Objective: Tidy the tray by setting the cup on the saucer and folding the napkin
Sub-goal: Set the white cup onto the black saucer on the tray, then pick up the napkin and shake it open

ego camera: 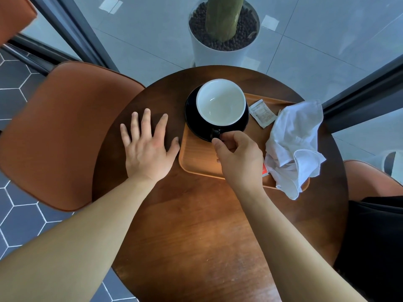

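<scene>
The cup [220, 101], black outside and white inside, stands upright and empty over the black saucer [192, 118], at the far left corner of the wooden tray [196, 158]. Whether it rests fully on the saucer or is held just above it, I cannot tell. The right hand [239, 158] reaches in from the near side, its curled fingers [218, 143] pinching the cup's small handle, which points toward the person. The left hand [148, 149] lies flat on the round desk [185, 225] just left of the tray, fingers [146, 120] straight and spread, holding nothing. The white napkin [292, 140] lies crumpled and unfolded on the right end of the tray, spilling over its near right corner. A small paper sachet [262, 114] lies on the tray between saucer and napkin. An orange chair [65, 131] stands left of the desk.
</scene>
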